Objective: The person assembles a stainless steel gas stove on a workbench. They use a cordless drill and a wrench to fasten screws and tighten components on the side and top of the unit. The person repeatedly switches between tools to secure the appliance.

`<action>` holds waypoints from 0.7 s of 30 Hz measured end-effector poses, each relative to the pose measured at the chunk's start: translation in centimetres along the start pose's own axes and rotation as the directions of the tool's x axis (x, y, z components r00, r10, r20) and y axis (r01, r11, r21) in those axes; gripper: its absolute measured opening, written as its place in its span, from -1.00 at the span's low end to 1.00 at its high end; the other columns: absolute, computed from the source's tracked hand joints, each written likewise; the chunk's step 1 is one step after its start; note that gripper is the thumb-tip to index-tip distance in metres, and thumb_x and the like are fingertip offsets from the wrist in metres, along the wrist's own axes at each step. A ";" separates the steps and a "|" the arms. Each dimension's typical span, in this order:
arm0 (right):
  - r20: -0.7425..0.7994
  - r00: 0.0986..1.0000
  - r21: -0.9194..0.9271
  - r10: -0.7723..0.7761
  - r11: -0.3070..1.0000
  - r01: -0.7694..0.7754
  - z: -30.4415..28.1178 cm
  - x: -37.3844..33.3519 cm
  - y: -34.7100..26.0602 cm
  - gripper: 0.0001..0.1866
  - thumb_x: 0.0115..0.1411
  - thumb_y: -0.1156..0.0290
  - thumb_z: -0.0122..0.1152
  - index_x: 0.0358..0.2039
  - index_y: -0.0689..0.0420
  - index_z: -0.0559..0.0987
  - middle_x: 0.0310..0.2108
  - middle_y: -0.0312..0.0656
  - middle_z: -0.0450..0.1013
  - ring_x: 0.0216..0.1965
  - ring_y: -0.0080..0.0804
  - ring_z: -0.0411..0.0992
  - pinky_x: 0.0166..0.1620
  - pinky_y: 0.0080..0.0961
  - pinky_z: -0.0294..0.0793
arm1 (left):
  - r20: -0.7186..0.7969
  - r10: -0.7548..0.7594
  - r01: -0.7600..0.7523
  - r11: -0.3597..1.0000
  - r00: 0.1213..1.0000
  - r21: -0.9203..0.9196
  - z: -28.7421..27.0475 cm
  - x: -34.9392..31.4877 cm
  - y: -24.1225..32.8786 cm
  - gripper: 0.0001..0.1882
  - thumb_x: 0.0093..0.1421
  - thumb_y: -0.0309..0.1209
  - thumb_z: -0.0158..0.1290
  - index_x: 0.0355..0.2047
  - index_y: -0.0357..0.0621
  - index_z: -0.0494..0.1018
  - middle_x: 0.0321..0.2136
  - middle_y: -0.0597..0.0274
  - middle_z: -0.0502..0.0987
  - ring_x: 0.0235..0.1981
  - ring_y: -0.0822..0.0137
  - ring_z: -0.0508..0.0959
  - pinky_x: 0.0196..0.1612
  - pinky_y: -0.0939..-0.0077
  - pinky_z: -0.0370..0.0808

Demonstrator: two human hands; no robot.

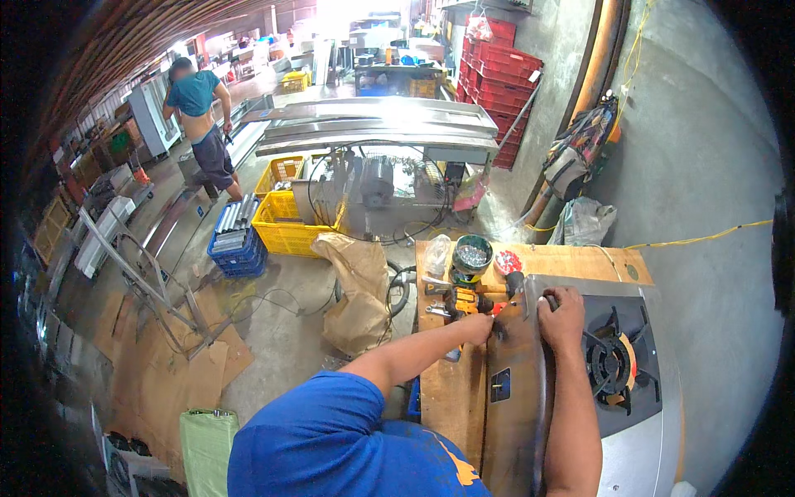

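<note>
A gas stove [625,455] with a steel body and a black burner plate lies on the wooden workbench [460,406]. My right hand [563,316] is curled on the steel top beside the burner [611,364]; what its fingers hold, if anything, is hidden. Along the stove's front panel [509,439], my left hand [478,329] has its fingers drawn together by a small red part; I cannot make out what is in them. Just beyond it lies a yellow and black cordless drill [468,301].
On the bench's far end stand a bowl of small metal parts [472,253] and a dish of red pieces [508,262]. Yellow crates [286,236], a blue crate [236,257] and cardboard [178,377] lie leftward. Another person [199,116] stands far left. Red crates [505,74] are stacked behind.
</note>
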State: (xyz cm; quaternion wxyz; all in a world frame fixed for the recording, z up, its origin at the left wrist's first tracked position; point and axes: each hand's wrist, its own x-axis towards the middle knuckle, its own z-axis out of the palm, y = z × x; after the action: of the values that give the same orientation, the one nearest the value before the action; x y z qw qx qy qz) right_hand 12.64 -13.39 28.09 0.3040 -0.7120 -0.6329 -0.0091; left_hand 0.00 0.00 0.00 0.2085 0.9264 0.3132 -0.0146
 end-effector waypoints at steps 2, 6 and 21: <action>-0.017 1.000 0.005 0.002 1.000 -0.002 0.0 -0.2 -0.1 -0.76 0.03 0.32 0.30 -0.28 0.11 0.66 -0.18 -0.04 0.47 -0.05 -0.02 0.38 0.07 -0.17 0.37 | -0.118 -0.155 0.118 0.954 0.981 -0.276 -1.1 -1.5 0.7 -0.59 0.11 -0.45 0.06 -0.01 -0.23 0.37 -0.25 -0.22 0.58 -0.18 -0.21 0.58 -0.18 -0.03 0.53; -0.019 1.000 0.000 -0.021 1.000 0.021 -0.3 0.0 0.2 -0.77 0.03 0.33 0.29 -0.28 0.11 0.66 -0.20 -0.05 0.46 -0.06 -0.01 0.39 0.07 -0.17 0.37 | -0.178 -0.160 0.092 0.936 0.971 -0.339 -2.0 -1.9 2.3 -0.59 0.09 -0.49 0.05 -0.01 -0.25 0.36 -0.29 -0.23 0.59 -0.20 -0.24 0.58 -0.20 -0.04 0.52; -0.009 1.000 -0.006 -0.026 1.000 0.026 -0.1 0.2 0.3 -0.75 0.04 0.32 0.29 -0.27 0.14 0.65 -0.19 -0.04 0.46 -0.07 0.00 0.39 0.05 -0.15 0.38 | -0.062 -0.072 0.069 0.997 0.995 -0.041 -2.1 -2.1 2.2 -0.83 0.00 -0.49 0.11 -0.40 -0.31 0.57 -0.40 -0.14 0.63 -0.32 -0.07 0.66 -0.28 0.12 0.60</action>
State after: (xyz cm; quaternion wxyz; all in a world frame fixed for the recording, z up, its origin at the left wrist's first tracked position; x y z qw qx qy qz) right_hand 12.96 -13.24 28.11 0.3045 -0.7047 -0.6406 -0.0182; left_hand -0.60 -1.91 3.07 0.2159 0.9105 0.3524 0.0135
